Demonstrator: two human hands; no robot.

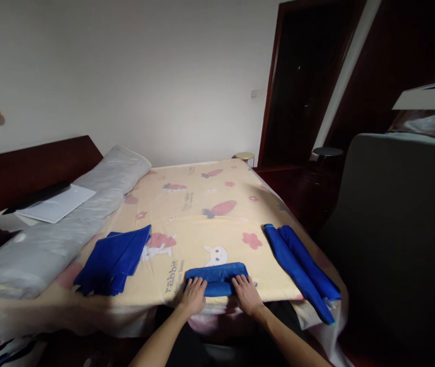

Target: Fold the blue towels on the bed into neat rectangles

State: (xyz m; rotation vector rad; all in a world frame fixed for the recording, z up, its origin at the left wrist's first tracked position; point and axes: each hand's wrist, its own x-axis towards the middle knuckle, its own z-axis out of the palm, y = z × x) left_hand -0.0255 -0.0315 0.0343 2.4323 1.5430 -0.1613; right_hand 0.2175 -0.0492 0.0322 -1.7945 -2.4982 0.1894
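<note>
A folded blue cloth [219,276] lies at the near edge of the bed, below the printed white rabbit. My left hand [195,294] rests on its left end, fingers over the top. On its right end lies my right hand [247,293], its fingers spread a little across the fabric. Farther left, a flat pile of blue cloth [113,260] with pointed corners is spread on the sheet. Two long narrow blue pieces [301,265] lie side by side at the right edge, their lower ends near the bed's corner.
The bed's patterned sheet [186,214] stretches toward the wall. A grey bolster [49,239] runs along the left side with a white flat box [58,203] on it. Two stools [245,155] stand beyond. A dark grey chair back or panel [401,219] rises at right.
</note>
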